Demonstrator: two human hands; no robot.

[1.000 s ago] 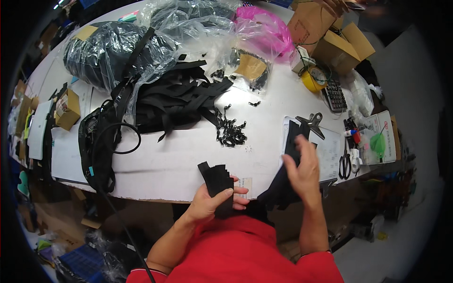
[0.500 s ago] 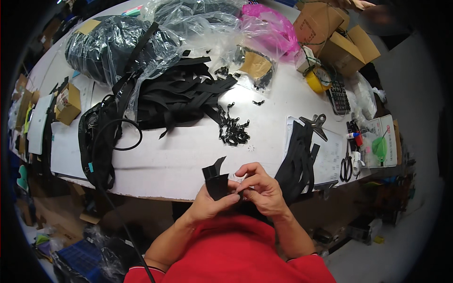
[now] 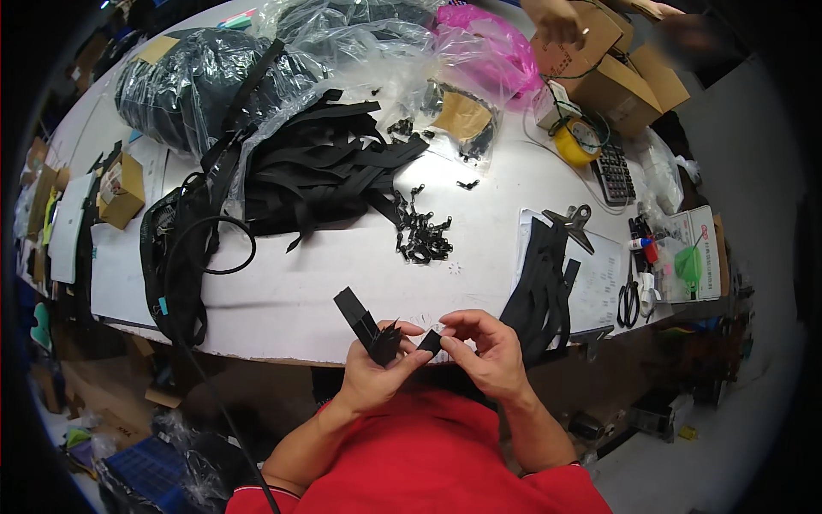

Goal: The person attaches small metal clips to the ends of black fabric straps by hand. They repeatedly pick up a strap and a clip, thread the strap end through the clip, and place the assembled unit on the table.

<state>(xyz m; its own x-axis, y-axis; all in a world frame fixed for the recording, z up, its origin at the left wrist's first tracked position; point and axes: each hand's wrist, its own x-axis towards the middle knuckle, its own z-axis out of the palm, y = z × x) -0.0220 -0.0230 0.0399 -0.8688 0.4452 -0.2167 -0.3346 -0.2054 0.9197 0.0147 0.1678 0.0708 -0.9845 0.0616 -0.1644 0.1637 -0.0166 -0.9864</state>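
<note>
Close to the table's front edge, my left hand [image 3: 374, 377] is closed round a folded black zipper tape [image 3: 358, 319], whose upper end sticks up past the fingers. The tape's other end [image 3: 431, 343] comes out between my thumb and fingertips. My right hand [image 3: 490, 353] pinches at that end; anything small between its fingertips is too small to make out. Beyond the hands lies a loose pile of small black zipper sliders [image 3: 424, 238]. A big heap of black zipper tapes [image 3: 317, 176] lies to the left of the sliders, and another bunch of tapes [image 3: 538, 287] to the right.
A metal clip [image 3: 575, 224] holds papers beneath the right bunch. Scissors [image 3: 628, 301], pens, a calculator [image 3: 614, 176], yellow tape roll [image 3: 578, 143] and cardboard box [image 3: 629, 94] stand along the right. Plastic-wrapped bundles [image 3: 197, 90] fill the back. Another person's hand [image 3: 556, 19] reaches over the boxes.
The folded tape in my left hand has tilted left, and its short end now shows between both hands. My right hand has shifted slightly right and down. Another person's hand has appeared at the back right.
</note>
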